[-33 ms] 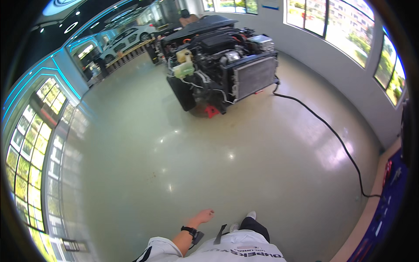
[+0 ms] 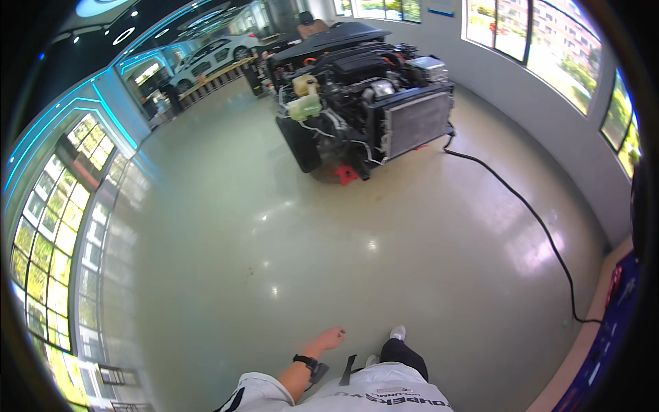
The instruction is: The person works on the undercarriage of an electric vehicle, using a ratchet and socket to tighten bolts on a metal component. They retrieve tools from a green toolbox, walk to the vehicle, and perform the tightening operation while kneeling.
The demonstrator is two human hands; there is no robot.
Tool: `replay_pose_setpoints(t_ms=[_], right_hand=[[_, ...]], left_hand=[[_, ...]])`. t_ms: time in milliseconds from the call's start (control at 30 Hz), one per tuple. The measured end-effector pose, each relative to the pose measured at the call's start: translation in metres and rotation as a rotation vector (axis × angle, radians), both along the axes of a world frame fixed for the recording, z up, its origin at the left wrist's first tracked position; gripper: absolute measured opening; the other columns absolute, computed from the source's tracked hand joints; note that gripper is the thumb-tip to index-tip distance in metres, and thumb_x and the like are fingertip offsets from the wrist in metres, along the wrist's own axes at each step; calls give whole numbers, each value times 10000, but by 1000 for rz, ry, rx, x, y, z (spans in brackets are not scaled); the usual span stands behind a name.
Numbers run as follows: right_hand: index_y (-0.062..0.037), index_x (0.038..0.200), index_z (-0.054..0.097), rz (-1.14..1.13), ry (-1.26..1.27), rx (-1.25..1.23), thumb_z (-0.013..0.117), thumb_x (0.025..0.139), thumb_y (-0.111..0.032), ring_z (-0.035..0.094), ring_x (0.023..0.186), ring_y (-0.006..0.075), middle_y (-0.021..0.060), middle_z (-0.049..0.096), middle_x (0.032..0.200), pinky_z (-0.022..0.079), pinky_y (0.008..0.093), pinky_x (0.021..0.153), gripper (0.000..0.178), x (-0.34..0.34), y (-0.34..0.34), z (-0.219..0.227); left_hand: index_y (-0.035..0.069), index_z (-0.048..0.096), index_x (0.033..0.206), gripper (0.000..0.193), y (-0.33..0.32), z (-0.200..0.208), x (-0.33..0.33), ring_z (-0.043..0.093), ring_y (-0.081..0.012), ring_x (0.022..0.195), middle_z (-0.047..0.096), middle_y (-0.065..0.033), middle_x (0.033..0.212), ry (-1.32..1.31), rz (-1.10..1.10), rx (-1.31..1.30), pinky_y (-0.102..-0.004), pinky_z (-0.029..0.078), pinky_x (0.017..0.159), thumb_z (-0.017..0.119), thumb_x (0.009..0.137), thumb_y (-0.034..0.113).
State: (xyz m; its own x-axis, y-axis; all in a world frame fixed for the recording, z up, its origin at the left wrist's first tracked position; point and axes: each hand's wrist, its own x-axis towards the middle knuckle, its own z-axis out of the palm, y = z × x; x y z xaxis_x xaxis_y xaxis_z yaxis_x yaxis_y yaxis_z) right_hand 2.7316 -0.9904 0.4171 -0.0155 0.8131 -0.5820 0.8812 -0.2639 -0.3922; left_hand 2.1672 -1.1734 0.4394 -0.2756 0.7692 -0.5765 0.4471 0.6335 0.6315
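Note:
My left hand (image 2: 333,337) hangs over the floor in front of my body, with a dark watch (image 2: 306,361) on its wrist. Its fingers are loosely bent and a little apart, and I see nothing held in them. It touches nothing and is nearest to my own shoe (image 2: 398,332). My right hand is out of the picture. Well ahead stands a stripped vehicle front (image 2: 364,89), with its engine parts bare, a grey radiator (image 2: 417,123) facing me and a pale fluid tank (image 2: 305,107) on its left side.
A red stand (image 2: 346,174) sits under the vehicle front. From its right side a black cable (image 2: 525,203) curves over the floor to a blue-topped bench (image 2: 604,343) at the right edge. Windows (image 2: 48,240) line the left. A white car (image 2: 220,55) stands far back left.
The surroundings have shifted slightly to the right in the picture, the vehicle front with them. My left hand has moved slightly to the right in the picture, still empty.

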Motion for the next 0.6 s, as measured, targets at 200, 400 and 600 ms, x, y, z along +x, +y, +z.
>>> replay_pose_setpoints(t_ms=[200, 400, 600], right_hand=[[-145, 1103, 689, 290, -492, -323, 450, 960, -386, 642, 931, 249, 85, 659, 1114, 510, 411, 746, 368, -72, 170, -22], [-177, 1038, 728, 1159, -804, 71, 571, 905, -381, 623, 939, 269, 68, 660, 1064, 489, 403, 732, 290, -372, 442, -104], [-4, 1041, 599, 587, 734, 91, 559, 914, -111, 597, 601, 164, 80, 616, 763, 501, 307, 503, 172, -1043, 435, -8]], left_hand=[[36, 568, 1214, 361, 1, -13, -99, 655, -208, 849, 679, -128, 984, -307, 622, 23, -354, 524, 753, 592, 904, 219], [-26, 636, 1049, 270, -224, -72, -118, 700, -246, 663, 708, -137, 867, -45, 977, -297, -329, 556, 575, 586, 877, 176], [-48, 622, 1027, 264, -212, -37, -193, 697, -271, 645, 697, -186, 882, -381, 1864, -257, -386, 552, 530, 511, 916, 164]])
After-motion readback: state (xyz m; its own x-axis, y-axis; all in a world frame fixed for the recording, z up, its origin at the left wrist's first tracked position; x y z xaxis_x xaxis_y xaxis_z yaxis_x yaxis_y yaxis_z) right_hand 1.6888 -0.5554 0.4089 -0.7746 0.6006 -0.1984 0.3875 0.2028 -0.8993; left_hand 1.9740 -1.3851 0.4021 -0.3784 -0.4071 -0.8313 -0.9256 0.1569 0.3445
